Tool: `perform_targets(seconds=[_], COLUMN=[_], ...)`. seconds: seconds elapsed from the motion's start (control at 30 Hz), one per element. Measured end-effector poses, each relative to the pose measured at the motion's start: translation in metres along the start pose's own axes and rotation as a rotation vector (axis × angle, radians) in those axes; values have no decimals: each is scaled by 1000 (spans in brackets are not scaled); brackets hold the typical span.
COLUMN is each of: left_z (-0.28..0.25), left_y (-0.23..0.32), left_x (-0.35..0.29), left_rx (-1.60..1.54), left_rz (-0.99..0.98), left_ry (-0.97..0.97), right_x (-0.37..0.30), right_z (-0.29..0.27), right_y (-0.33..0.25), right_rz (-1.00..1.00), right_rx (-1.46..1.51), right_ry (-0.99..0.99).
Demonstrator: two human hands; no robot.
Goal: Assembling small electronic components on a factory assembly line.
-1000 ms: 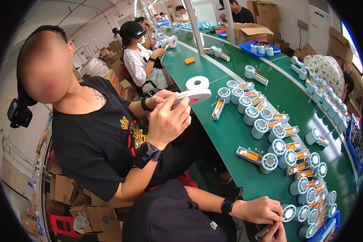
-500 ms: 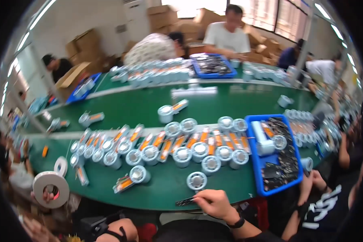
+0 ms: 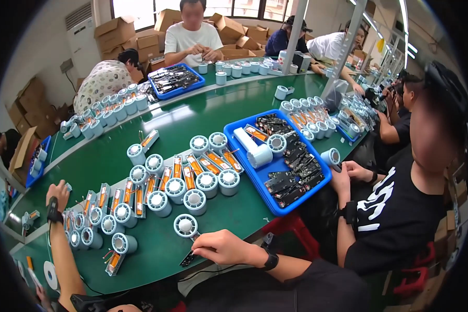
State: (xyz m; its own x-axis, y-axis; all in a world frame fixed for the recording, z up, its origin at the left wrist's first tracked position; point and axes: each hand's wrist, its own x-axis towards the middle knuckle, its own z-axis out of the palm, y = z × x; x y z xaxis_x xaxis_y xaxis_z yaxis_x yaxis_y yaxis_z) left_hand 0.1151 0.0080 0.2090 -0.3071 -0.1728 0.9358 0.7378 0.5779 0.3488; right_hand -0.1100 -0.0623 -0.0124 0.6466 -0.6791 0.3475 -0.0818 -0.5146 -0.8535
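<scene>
My right hand (image 3: 222, 247) pinches a black circuit board (image 3: 187, 258) at the table's near edge. Just beyond it stands a light-blue handheld fan (image 3: 185, 225), its round grille facing up. Far out to the left, my left hand (image 3: 57, 193) curls over a light-blue fan part (image 3: 69, 186); only a small end shows at the fingertips, the rest is hidden. Between my arms stand rows of fan housings (image 3: 175, 188) with opened handles showing orange battery packs (image 3: 189, 179). One such fan (image 3: 124, 243) lies nearer, wires sticking out of its handle.
A blue tray (image 3: 325, 179) right of the rows holds circuit boards and light-blue fan parts. Beside it a co-worker's hands (image 3: 343, 177) hold a fan. Another blue tray (image 3: 178, 94) sits across the green table (image 3: 203, 125). White tape rolls (image 3: 51, 275) lie at the left.
The view has swung to the right. My left arm has come up and reached out over the left of the table. My right hand still holds the circuit board at the near edge.
</scene>
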Motion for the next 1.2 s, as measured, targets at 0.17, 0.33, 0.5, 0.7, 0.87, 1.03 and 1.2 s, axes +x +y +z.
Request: perform_targets(seconds=[0.17, 0.33, 0.5, 0.7, 0.87, 1.03, 1.2], left_z=[-46, -19, 155, 31, 35, 23, 18], left_y=[-4, 57, 194, -60, -88, -88, -87], left_x=[-22, -111, -208, -168, -202, -199, -198], left_rx=[211, 526, 773, 1254, 1070, 1057, 1132], left_rz=[-15, -191, -520, -892, -1143, -1130, -992], left_ry=[65, 228, 441, 407, 625, 488, 438], right_x=[-3, -3, 4, -10, 4, 13, 11], right_z=[8, 5, -12, 2, 8, 11, 16], right_y=[-4, -1, -7, 13, 0, -6, -16], right_rz=[-25, -31, -59, 228, 329, 340, 357], right_rx=[-2, 31, -49, 38, -127, -107, -491], right_ry=[-5, -29, 150, 356, 232, 234, 185])
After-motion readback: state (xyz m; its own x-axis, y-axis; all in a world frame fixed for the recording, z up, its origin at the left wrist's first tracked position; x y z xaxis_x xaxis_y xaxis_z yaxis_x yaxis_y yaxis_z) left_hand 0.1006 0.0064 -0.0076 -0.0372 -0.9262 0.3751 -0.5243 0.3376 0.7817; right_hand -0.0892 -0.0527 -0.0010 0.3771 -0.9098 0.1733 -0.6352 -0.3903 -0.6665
